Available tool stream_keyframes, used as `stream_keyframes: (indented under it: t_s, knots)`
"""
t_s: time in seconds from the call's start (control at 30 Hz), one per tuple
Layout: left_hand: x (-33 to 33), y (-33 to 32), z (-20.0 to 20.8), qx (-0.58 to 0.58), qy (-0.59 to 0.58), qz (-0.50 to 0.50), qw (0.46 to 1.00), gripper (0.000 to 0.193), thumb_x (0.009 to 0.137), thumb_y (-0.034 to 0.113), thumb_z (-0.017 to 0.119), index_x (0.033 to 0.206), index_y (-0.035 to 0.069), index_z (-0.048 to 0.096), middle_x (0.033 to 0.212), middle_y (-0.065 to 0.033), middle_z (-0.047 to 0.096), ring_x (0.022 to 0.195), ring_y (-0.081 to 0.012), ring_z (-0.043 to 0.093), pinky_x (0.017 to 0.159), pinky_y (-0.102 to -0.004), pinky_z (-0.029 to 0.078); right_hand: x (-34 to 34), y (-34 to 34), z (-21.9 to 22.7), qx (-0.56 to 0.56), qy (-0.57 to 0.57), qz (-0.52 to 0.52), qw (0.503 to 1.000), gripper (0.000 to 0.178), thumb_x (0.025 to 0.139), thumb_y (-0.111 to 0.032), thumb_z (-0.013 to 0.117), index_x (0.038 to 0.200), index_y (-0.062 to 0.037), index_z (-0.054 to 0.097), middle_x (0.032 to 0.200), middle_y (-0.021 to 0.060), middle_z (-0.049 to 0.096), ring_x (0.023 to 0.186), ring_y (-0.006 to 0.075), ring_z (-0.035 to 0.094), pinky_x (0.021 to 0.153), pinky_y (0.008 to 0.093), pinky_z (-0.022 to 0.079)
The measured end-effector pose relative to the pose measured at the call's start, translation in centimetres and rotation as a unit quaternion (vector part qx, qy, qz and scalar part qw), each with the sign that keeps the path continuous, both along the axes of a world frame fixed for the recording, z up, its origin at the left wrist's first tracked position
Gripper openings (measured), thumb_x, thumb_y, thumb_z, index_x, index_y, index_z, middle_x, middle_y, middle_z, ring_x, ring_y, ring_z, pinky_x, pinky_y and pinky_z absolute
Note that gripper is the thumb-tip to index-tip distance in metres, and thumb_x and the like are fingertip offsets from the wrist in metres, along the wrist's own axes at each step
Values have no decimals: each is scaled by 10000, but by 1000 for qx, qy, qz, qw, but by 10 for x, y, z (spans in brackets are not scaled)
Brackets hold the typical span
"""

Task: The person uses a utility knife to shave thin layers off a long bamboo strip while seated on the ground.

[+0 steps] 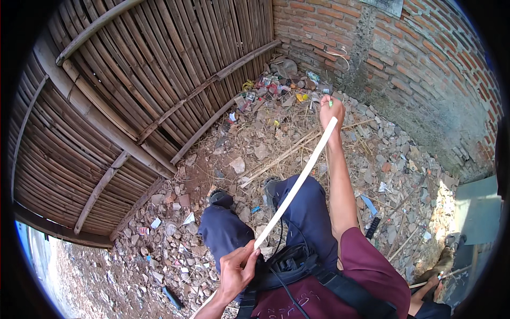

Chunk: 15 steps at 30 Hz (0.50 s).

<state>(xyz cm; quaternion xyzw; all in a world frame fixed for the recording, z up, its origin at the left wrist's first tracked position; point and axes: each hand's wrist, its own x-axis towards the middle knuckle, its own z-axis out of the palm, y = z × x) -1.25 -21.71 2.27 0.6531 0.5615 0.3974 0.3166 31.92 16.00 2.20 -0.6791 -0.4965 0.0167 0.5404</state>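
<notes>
A long, flat, pale strip, seemingly wood or bamboo (pixel 297 191), runs slantwise over my knees. My left hand (pixel 237 270) is closed in a pinch around its lower end, near my lap. Far forward, my right hand (pixel 331 110) is closed on a slim thing with a green part (pixel 331 102) and a dark tip pointing away from me; its kind is too small to tell. The strip's upper end overlaps my right wrist, and I cannot tell whether they touch.
Stones and litter cover the ground (pixel 260 152). A bamboo slat wall (pixel 175 69) stands left, a brick wall (pixel 425 74) right. A black ridged handle (pixel 373 227) lies beside my right arm, a dark-blue handle-like object (pixel 171 297) at lower left. Another person's hand (pixel 431 287) holds a thin stick.
</notes>
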Motion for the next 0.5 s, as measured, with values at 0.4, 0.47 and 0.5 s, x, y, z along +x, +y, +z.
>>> stream_keyframes:
  t_s: [0.4,0.47,0.5]
  knots:
    - [-18,27,9,5,38,89,995,295,987,51,729,1264,-50,743,651,-44,535,588,-83,433,551,-292,338,-28,-66,-16,-81,367,330,866,244,902,17,408,935,-97,621,641,-61,455,521,32,303,450,262,204]
    - [-17,34,12,7,33,94,995,330,1012,63,700,1325,-41,712,646,-19,540,589,-90,477,569,-271,376,-43,-87,-7,-60,329,338,880,223,917,7,425,914,-74,632,666,-43,500,522,46,350,470,260,258]
    - [-15,38,13,3,34,97,995,330,1012,63,700,1325,-41,712,646,-19,540,589,-90,477,569,-271,376,-51,-98,-4,-35,270,369,889,214,915,13,433,877,-47,634,673,-33,519,547,53,397,489,261,295]
